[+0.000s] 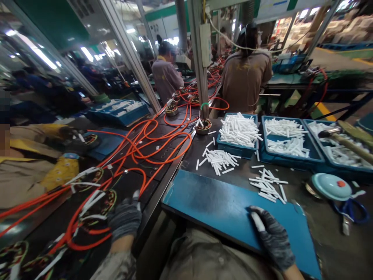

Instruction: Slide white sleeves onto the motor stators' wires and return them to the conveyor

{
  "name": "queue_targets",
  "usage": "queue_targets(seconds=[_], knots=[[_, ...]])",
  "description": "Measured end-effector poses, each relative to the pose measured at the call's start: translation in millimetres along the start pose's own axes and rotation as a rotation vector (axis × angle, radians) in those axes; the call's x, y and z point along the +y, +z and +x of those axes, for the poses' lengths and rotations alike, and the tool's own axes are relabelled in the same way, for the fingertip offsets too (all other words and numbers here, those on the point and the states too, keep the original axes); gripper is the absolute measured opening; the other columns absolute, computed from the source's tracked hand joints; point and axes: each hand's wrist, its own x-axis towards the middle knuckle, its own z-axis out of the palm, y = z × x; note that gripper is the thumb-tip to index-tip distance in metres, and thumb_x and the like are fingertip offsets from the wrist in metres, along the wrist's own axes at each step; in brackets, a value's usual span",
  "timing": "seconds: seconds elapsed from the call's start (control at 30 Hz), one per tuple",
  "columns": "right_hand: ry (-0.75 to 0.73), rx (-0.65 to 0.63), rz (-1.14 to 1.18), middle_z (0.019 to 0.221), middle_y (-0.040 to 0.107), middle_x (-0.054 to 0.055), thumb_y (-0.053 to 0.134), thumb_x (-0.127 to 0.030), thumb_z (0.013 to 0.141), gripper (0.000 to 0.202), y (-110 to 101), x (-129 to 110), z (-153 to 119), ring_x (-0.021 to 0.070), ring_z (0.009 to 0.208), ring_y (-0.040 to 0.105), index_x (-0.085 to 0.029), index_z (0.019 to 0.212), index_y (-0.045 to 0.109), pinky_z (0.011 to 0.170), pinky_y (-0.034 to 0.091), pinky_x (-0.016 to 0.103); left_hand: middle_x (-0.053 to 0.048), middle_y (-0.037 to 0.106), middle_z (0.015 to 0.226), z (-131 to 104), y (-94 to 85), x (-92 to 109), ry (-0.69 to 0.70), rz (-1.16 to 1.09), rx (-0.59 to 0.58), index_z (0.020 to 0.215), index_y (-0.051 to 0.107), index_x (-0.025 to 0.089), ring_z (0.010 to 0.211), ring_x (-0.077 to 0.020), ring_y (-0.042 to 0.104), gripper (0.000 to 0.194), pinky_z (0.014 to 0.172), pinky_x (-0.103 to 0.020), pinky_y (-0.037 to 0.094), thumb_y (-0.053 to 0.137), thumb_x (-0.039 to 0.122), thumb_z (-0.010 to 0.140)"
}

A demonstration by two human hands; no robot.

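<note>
My left hand [125, 217], in a grey knitted glove, is closed at the right edge of a wire-wound stator [107, 202] on the dark line at left. Its thumb points up, and its curled fingers are partly hidden. White sleeved leads and orange cable [74, 229] run from the stator. My right hand [274, 237], gloved alike with a pale digit showing, rests loosely spread on a blue board [210, 198] before me. Just beyond that board lie loose white tubes [268, 184] and a second pile of white tubes [220, 160].
Blue bins [264, 149] of white tubes stand behind the board. A hammer [346, 142] lies across the right bin. Near it are a light-blue lidded object [330, 186] and blue-handled scissors [348, 214]. A co-worker's yellow-sleeved arm [60, 171] is at left; an upright post [201, 58] rises ahead.
</note>
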Motion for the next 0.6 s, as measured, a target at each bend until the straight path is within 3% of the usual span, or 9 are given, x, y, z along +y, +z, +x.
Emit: queue_targets(seconds=[0.1, 0.2, 0.27, 0.43, 0.5, 0.6], knots=[[-0.019, 0.004, -0.004, 0.106, 0.080, 0.006, 0.056, -0.058, 0.088, 0.041, 1, -1, 1, 0.0307, 0.100, 0.076, -0.027, 0.104, 0.077, 0.100, 0.058, 0.050, -0.015, 0.066, 0.134, 12, -7.3, 38, 0.296, -0.172, 0.154, 0.135, 0.065, 0.020, 0.124, -0.0319, 0.062, 0.045, 0.110, -0.048, 0.044, 0.042, 0.028, 0.097], [-0.038, 0.020, -0.019, 0.106, 0.080, 0.006, 0.055, -0.059, 0.088, 0.042, 1, -1, 2, 0.0312, 0.099, 0.076, -0.027, 0.104, 0.077, 0.098, 0.059, 0.049, -0.007, 0.066, 0.138, 53, -18.7, 83, 0.503, -0.351, 0.206, 0.126, 0.069, 0.027, 0.130, -0.0299, 0.059, 0.037, 0.116, -0.047, 0.041, 0.051, 0.029, 0.095], [-0.040, 0.028, -0.024, 0.106, 0.080, 0.007, 0.054, -0.061, 0.088, 0.045, 1, 0, 2, 0.0315, 0.099, 0.076, -0.025, 0.104, 0.078, 0.098, 0.059, 0.049, -0.004, 0.063, 0.142, 91, -25.8, 114, 0.488, -0.365, 0.147, 0.125, 0.069, 0.029, 0.136, -0.0291, 0.054, 0.034, 0.119, -0.049, 0.036, 0.055, 0.029, 0.094], [-0.016, 0.013, -0.012, 0.108, 0.080, 0.009, 0.054, -0.065, 0.086, 0.052, 3, 3, 3, 0.0298, 0.100, 0.075, -0.023, 0.104, 0.079, 0.100, 0.058, 0.045, -0.015, 0.062, 0.139, 184, -34.4, 174, 0.369, -0.352, 0.065, 0.125, 0.067, 0.019, 0.123, -0.0296, 0.061, 0.032, 0.107, -0.050, 0.048, 0.057, 0.030, 0.097], [-0.026, 0.020, -0.008, 0.107, 0.080, 0.009, 0.054, -0.064, 0.087, 0.050, 5, 5, 4, 0.0293, 0.100, 0.076, -0.023, 0.104, 0.079, 0.100, 0.058, 0.044, -0.014, 0.064, 0.132, 206, -34.8, 182, 0.349, -0.362, 0.040, 0.127, 0.063, 0.016, 0.116, -0.0266, 0.063, 0.035, 0.100, -0.050, 0.053, 0.061, 0.035, 0.097], [-0.049, 0.030, -0.002, 0.108, 0.080, 0.009, 0.054, -0.062, 0.088, 0.049, 7, 7, 4, 0.0293, 0.101, 0.076, -0.023, 0.105, 0.079, 0.102, 0.057, 0.045, -0.010, 0.063, 0.127, 223, -34.0, 169, 0.335, -0.410, 0.075, 0.127, 0.060, 0.016, 0.110, -0.0227, 0.064, 0.037, 0.094, -0.045, 0.057, 0.062, 0.038, 0.097]])
